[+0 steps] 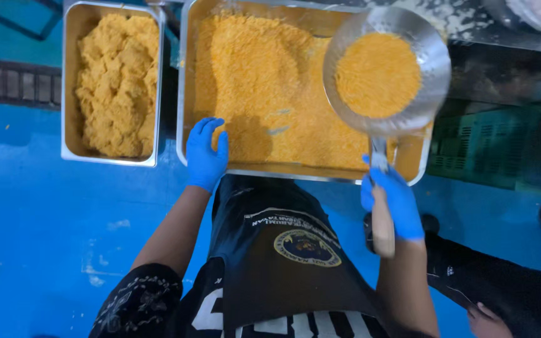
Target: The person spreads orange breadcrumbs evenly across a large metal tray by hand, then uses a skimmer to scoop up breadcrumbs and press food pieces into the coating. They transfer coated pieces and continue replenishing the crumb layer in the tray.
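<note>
Crumbs fill the wide steel tray in front of the person, a loose orange bed sloping up toward its far side. Right hand, in a blue glove, has its fingers wrapped shut around the wooden handle of a round metal pan; the handle's long axis runs straight back toward the body, and the bowl hangs over the tray's right end, holding a heap of the same crumbs. Left hand, also gloved, rests on the tray's near rim at its left corner, fingers curled loosely over the edge, gripping nothing else. A smaller steel tray of clumped orange pieces sits just left, apart from both hands. Below everything lies a blue floor
</note>
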